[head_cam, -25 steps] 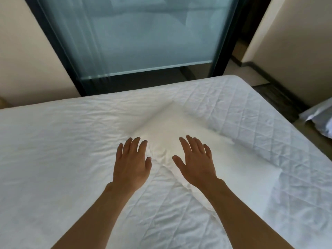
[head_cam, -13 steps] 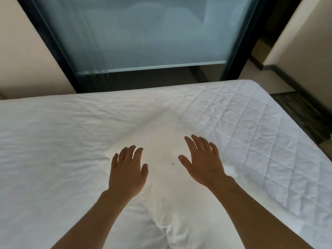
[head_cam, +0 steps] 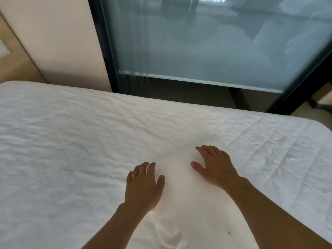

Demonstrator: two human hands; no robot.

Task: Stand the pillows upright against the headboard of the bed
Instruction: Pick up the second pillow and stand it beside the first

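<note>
- We have drawn the pillow (head_cam: 181, 200) nearer; it lies flat on the bed (head_cam: 71, 141) between our arms.
- Left hand (head_cam: 143, 187) and right hand (head_cam: 213, 168) stay spread wide, gripping nothing.
- No headboard shows; standing it up remains ahead.

Both forearms are bare to the frame edge, and the left hand (head_cam: 143, 186) and right hand (head_cam: 214, 167) wear nothing.

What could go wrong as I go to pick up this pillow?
1. Both the left hand and right hand are open and flat over the pillow, with no grip yet, so it may sag or slip when lifted.
2. White pillow on white bed: its edges are easy to misjudge.
</note>
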